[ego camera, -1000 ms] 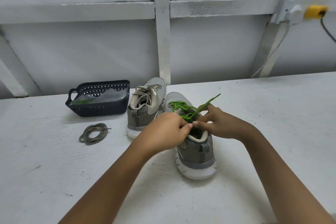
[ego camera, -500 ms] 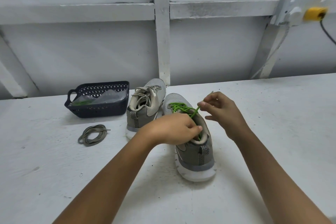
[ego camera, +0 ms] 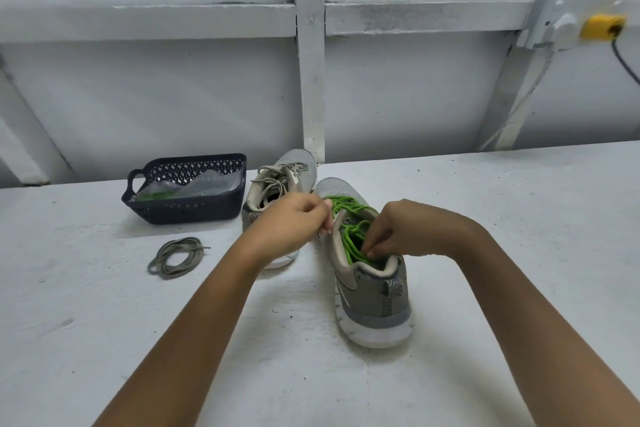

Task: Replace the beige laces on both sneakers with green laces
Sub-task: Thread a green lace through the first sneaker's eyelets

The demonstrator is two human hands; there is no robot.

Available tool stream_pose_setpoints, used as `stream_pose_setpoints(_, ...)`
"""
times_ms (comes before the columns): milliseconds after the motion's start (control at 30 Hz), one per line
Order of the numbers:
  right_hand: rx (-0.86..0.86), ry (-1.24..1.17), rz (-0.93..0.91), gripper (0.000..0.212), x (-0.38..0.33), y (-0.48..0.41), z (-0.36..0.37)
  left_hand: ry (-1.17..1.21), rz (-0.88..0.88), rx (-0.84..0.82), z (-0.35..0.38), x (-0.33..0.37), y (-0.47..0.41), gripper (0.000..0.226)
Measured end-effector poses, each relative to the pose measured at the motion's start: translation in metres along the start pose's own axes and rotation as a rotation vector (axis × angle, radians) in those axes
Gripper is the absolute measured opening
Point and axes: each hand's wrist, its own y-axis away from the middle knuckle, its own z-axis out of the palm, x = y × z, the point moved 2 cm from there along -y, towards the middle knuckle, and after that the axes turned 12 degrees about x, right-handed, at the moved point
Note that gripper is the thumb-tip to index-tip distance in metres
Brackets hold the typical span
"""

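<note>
Indoors, white table point(ego camera: 485, 218), green laces point(ego camera: 346, 203), white wall point(ego camera: 173, 97)

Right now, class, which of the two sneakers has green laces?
The nearer sneaker, on the right, with the left hand and right hand pinching its green laces. The farther sneaker beside the dark basket has beige laces.

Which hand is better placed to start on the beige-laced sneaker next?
Probably left: the left hand is right at the beige-laced sneaker, while the right hand is farther off, fingers at the green lace in the nearer sneaker.
</note>
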Motion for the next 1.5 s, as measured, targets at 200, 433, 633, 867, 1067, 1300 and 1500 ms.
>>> stream_pose_setpoints(200,-0.076,-0.021,-0.008,0.015,-0.002,0.000,-0.008,-0.141,0.036,0.091,0.008,-0.004,0.005,0.027)
stream_pose_setpoints(433,0.568,-0.405,0.186,0.015,0.025,0.012,0.007,-0.183,-0.074,0.039,0.028,-0.014,0.015,0.050)
stream_pose_setpoints(633,0.546,-0.963,0.467,0.022,0.021,0.011,0.052,-0.037,-0.124,0.177,0.044,-0.015,0.020,0.043)
stream_pose_setpoints(867,0.686,-1.092,0.435,0.028,0.029,-0.021,0.028,0.210,-0.179,0.188,0.055,0.003,-0.021,0.024)
stream_pose_setpoints(1067,0.700,-1.026,0.446,0.025,0.055,-0.069,0.004,0.190,-0.217,0.178,0.069,0.011,-0.081,0.028)
stream_pose_setpoints(1300,0.646,-1.019,0.499,0.023,0.078,-0.095,0.016,0.099,-0.233,0.166,0.076,0.001,-0.098,0.028)
stream_pose_setpoints(1500,0.616,-1.033,0.462,0.029,0.074,-0.103,0.020,0.112,-0.266,0.189,0.068,-0.003,-0.101,0.026)
